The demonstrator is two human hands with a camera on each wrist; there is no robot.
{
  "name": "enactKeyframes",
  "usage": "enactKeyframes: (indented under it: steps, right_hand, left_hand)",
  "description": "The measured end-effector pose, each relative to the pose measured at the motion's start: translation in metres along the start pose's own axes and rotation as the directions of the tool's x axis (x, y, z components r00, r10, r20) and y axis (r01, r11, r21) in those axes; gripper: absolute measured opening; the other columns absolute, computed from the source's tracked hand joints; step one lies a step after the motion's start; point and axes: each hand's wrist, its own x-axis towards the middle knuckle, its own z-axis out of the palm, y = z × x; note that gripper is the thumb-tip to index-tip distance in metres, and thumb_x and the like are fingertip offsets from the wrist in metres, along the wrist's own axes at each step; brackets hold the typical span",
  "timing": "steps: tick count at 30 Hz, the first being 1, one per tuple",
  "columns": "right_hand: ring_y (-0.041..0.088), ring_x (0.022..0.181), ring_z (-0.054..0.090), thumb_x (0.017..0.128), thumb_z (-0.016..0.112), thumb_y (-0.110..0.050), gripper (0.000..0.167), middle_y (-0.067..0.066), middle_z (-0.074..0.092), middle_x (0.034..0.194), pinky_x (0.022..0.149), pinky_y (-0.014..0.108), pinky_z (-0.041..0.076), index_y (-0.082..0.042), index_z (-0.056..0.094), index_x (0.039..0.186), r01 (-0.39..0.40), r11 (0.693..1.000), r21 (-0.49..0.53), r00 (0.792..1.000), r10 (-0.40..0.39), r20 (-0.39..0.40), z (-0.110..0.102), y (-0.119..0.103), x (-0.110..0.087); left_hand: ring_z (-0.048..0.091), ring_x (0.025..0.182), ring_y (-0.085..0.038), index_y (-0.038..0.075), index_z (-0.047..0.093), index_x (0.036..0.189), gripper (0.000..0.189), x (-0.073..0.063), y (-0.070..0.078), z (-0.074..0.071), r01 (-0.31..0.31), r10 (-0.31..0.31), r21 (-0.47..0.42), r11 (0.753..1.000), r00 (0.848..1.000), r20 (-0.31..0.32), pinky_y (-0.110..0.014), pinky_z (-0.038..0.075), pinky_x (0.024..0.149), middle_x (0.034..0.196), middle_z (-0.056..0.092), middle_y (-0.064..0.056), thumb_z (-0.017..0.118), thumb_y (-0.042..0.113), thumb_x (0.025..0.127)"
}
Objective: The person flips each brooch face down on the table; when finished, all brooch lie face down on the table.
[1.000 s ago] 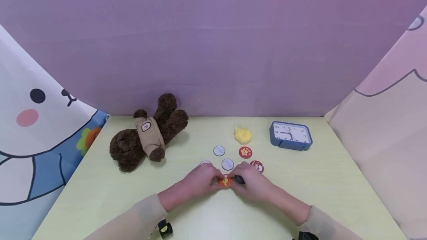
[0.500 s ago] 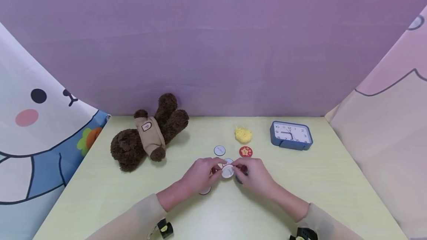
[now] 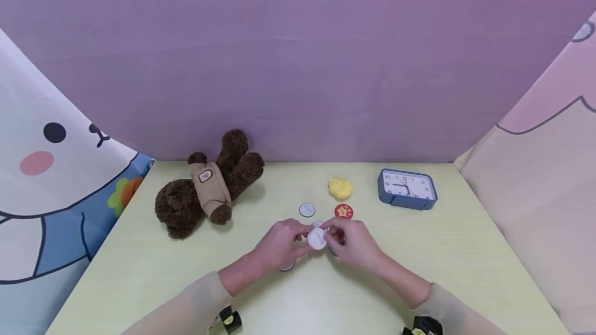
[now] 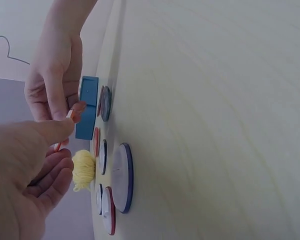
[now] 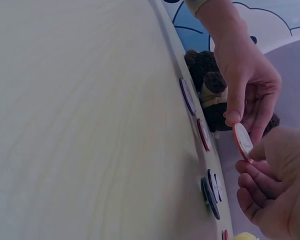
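Observation:
A small round disc [image 3: 317,239], white on the side facing up, is held above the table between both hands. In the right wrist view its orange-red rim [image 5: 238,142] shows. My left hand [image 3: 278,244] pinches the disc's left edge between thumb and fingers. At its right edge, the thumb and fingers of my right hand [image 3: 356,243] pinch it. Beneath the hands, a white-faced disc [image 4: 122,177] and a dark-rimmed disc [image 4: 106,103] lie on the table, partly hidden in the head view. Just beyond lie a white disc [image 3: 307,210] and a red disc with a yellow star [image 3: 344,211].
A brown teddy bear [image 3: 209,190] in a beige top lies at the back left of the pale table [image 3: 316,304]. Behind the discs sits a fluffy yellow ball [image 3: 340,188]. A blue clock [image 3: 407,189] is at the back right. A purple cloth [image 3: 298,66] hangs behind.
The disc between my hands showed its red face near the tabletop a second ago; it has been raised, moved slightly away and turned white side up. Both hands moved with it.

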Motion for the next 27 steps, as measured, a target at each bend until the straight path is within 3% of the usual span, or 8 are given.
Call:
enactKeyframes:
  steps: [7, 19, 27]
  right_hand:
    - [0.012, 0.089, 0.064, 0.083, 0.092, -0.022, 0.043, -0.007, 0.073, 0.100, 0.080, 0.025, 0.057, -0.012, 0.076, 0.122, 0.134, 0.986, -0.104, 0.990, -0.129, 0.051, 0.005, 0.003, -0.003]
    - [0.008, 0.090, 0.055, 0.086, 0.089, -0.031, 0.036, -0.005, 0.069, 0.100, 0.080, 0.025, 0.052, -0.014, 0.080, 0.116, 0.148, 0.945, -0.292, 0.988, -0.127, 0.092, 0.016, 0.000, -0.006]
    - [0.009, 0.089, 0.055, 0.085, 0.089, -0.035, 0.038, -0.003, 0.071, 0.099, 0.081, 0.028, 0.052, -0.011, 0.081, 0.114, 0.211, 0.899, -0.383, 0.977, -0.200, 0.069, 0.022, 0.001, -0.008]
  left_hand:
    - [0.069, 0.082, -0.015, 0.009, 0.081, 0.117, 0.036, -0.001, -0.004, 0.004, 0.044, -0.046, 0.023, 0.999, 0.997, 0.060, -0.019, 0.055, 0.072, 0.092, 0.079, -0.001, 0.091, 0.023, 0.086]
    - [0.067, 0.085, -0.013, 0.009, 0.083, 0.106, 0.027, -0.003, -0.006, 0.011, 0.009, -0.023, 0.093, 0.996, 0.989, 0.147, -0.025, 0.056, 0.080, 0.091, 0.079, 0.001, 0.090, 0.026, 0.086]
    - [0.064, 0.084, -0.010, 0.009, 0.082, 0.100, 0.024, -0.001, -0.006, 0.013, 0.056, -0.074, 0.100, 0.993, 0.981, 0.181, -0.025, 0.056, 0.080, 0.089, 0.079, 0.001, 0.090, 0.026, 0.087]
